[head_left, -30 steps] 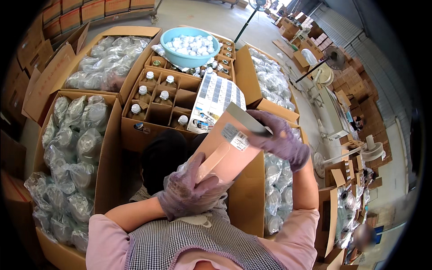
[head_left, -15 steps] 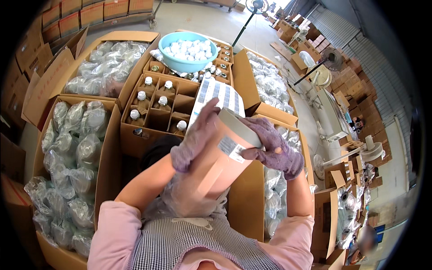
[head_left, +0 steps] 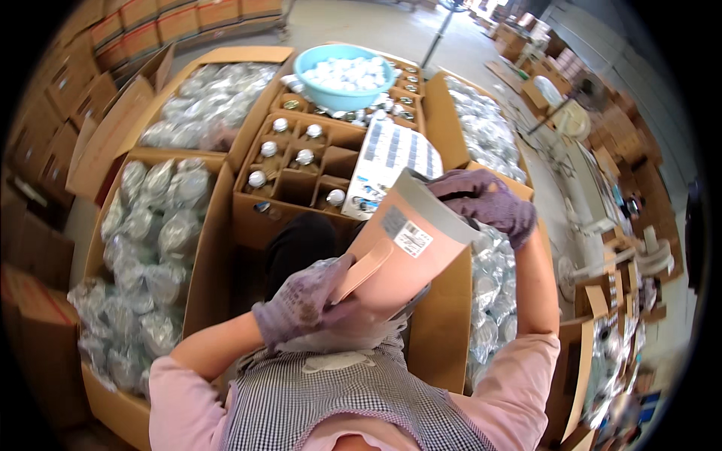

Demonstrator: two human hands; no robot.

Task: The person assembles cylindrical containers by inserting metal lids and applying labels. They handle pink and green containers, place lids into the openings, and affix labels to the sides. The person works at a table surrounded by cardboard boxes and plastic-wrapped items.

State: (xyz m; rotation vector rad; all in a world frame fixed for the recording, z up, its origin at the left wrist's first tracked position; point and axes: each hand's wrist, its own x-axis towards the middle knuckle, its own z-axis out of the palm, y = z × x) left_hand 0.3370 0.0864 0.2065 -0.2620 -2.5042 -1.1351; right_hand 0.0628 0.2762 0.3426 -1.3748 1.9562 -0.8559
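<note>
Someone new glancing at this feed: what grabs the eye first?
First, the pink, grey-rimmed pitcher at centre, between the gloved left hand and right hand. Then the light-blue basin near the top, heaped with small white pieces. Clear plastic-wrapped items fill the carton at near left.

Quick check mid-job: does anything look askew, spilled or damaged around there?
The printed white sheet lies slanted over the divided carton, hiding part of it, so it looks askew. The pink pitcher, in the left hand with the right hand at its rim, is tilted without clear damage. I see no spill.
</note>
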